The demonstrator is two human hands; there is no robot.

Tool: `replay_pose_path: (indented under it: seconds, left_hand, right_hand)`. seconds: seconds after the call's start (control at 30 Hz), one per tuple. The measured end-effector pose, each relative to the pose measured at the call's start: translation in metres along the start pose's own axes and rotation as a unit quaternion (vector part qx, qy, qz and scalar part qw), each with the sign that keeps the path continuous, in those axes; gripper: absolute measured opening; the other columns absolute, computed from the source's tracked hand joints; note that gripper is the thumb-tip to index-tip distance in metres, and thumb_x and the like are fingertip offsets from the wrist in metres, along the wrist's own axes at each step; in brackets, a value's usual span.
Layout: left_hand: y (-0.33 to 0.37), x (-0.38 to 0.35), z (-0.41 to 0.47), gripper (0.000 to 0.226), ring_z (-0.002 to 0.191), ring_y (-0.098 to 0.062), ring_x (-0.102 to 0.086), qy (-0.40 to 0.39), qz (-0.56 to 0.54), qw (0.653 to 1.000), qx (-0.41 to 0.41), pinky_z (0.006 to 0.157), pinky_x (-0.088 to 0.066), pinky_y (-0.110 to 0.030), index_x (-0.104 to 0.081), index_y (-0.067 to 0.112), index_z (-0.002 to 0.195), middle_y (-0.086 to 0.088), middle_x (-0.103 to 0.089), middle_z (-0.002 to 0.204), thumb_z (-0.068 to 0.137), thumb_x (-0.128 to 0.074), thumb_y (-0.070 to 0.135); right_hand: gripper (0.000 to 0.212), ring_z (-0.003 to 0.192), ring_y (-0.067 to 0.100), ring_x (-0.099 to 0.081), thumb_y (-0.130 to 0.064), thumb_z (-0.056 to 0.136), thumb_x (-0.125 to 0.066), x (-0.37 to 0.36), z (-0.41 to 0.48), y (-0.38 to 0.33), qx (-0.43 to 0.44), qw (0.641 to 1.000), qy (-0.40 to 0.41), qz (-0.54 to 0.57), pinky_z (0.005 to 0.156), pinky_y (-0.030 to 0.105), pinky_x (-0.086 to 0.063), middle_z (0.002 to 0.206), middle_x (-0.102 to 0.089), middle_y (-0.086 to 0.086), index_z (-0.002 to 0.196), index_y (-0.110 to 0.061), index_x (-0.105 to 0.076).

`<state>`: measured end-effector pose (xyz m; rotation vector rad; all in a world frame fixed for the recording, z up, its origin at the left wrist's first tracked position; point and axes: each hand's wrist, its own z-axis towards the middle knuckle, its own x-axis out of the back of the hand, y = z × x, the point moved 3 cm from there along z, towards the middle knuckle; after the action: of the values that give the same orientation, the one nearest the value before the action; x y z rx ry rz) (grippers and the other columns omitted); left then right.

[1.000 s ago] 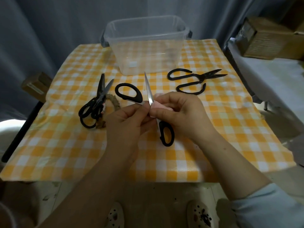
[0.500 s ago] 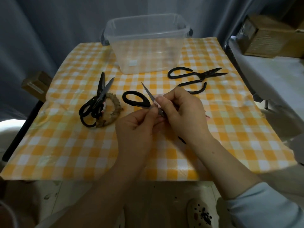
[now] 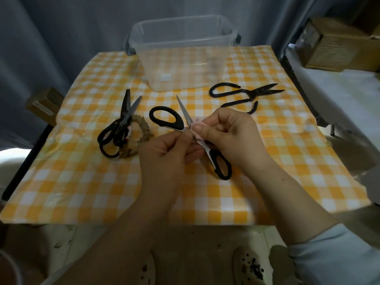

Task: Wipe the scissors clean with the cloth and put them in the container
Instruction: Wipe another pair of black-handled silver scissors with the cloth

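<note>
Black-handled scissors (image 3: 167, 120) are spread wide open above the checked table, one silver blade pointing up toward the container. My left hand (image 3: 164, 153) pinches them near the pivot. My right hand (image 3: 230, 132) pinches a small pink cloth (image 3: 196, 131) folded round the blade, just right of the pivot. The second handle loop sticks out below my right hand. The clear plastic container (image 3: 183, 52) stands at the back of the table; nothing shows inside it.
Two black scissors (image 3: 118, 128) lie at the left on a brown woven ring (image 3: 141, 138). Black iron shears (image 3: 244, 95) lie at the right, in front of the container. The table's yellow checked cover (image 3: 82, 186) ends at a front edge. A brown box (image 3: 333, 44) sits on the right.
The scissors tilted flatter half a second ago with the lower handle hidden; now they are back upright with that handle showing. My right hand with the cloth has slid along the blade.
</note>
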<state>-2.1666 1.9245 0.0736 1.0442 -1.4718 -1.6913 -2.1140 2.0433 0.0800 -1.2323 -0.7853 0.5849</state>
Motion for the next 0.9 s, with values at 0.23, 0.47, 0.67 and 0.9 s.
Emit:
replay_pose_path:
  seconds: [0.23,0.47,0.67,0.9]
  left_hand:
    - [0.001,0.002,0.003,0.028,0.063,-0.015,-0.069,0.004,-0.008,1.0,0.015,0.064,-0.057,-0.023,-0.071,0.015,0.068,-0.004,-0.07,0.065,0.089,-0.059,0.003]
    - [0.002,0.003,0.003,0.019,0.078,-0.02,-0.072,-0.003,-0.008,1.0,0.015,0.069,-0.058,-0.026,-0.073,0.01,0.08,-0.007,-0.074,0.078,0.09,-0.057,0.005]
    - [0.003,0.001,0.002,0.019,0.07,-0.019,-0.071,0.004,-0.008,1.0,0.021,0.065,-0.057,-0.025,-0.074,0.012,0.078,-0.006,-0.073,0.073,0.089,-0.06,0.005]
    - [0.008,0.007,0.008,0.025,0.068,-0.021,-0.072,0.011,-0.061,0.996,0.062,0.061,-0.058,-0.028,-0.074,0.011,0.072,-0.008,-0.073,0.072,0.088,-0.058,0.002]
  right_hand:
    - [0.012,0.055,0.007,-0.063,-0.017,0.086,-0.066,0.01,0.002,-0.004,-0.079,0.996,-0.023,0.045,0.051,0.021,-0.05,0.061,-0.066,-0.001,0.078,-0.009,-0.064]
    - [0.011,0.097,0.006,-0.068,-0.002,0.072,-0.076,0.004,0.0,-0.001,-0.026,0.997,-0.053,0.056,0.081,0.027,-0.057,0.073,-0.073,0.007,0.075,-0.007,-0.066]
    - [0.021,0.052,-0.003,-0.057,-0.03,0.081,-0.072,-0.004,0.0,0.001,-0.002,0.998,0.026,-0.056,0.054,0.016,-0.047,0.052,-0.06,-0.019,0.069,-0.018,-0.06]
    - [0.015,0.079,0.008,-0.071,-0.005,0.072,-0.076,0.005,0.0,-0.004,-0.049,0.99,-0.126,0.042,0.085,0.032,-0.055,0.073,-0.074,0.006,0.077,-0.014,-0.065]
